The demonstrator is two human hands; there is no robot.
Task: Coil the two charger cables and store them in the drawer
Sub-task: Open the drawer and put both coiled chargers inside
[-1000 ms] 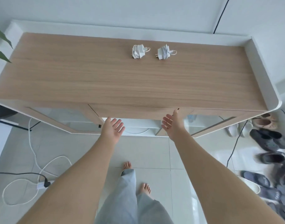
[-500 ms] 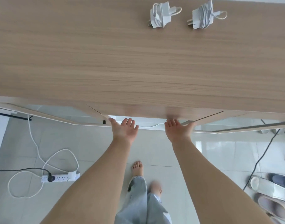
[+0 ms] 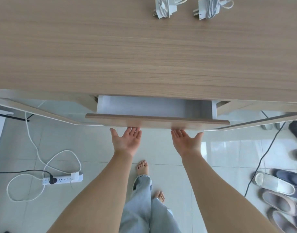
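Observation:
Two white chargers lie side by side at the far edge of the wooden cabinet top (image 3: pixel 127 56), each with its cable wound around the plug block: the left charger (image 3: pixel 166 7) and the right charger (image 3: pixel 210 9). Below the top's front edge, the drawer (image 3: pixel 144 106) stands partly pulled out, and its white inside looks bare. My left hand (image 3: pixel 125 140) and my right hand (image 3: pixel 185 140) are palm up, with fingertips hooked under the wooden drawer front (image 3: pixel 154 121). The fingertips are hidden beneath it.
A white power strip (image 3: pixel 61 179) with looping white and black cords lies on the tiled floor at left. Several shoes and slippers (image 3: pixel 279 190) sit at right beside a black cable (image 3: pixel 262 157). My bare feet stand under the drawer.
The drawer has slid out toward me; it was closed before. Both hands went from reaching to hooked under its front. The view has moved closer to the cabinet.

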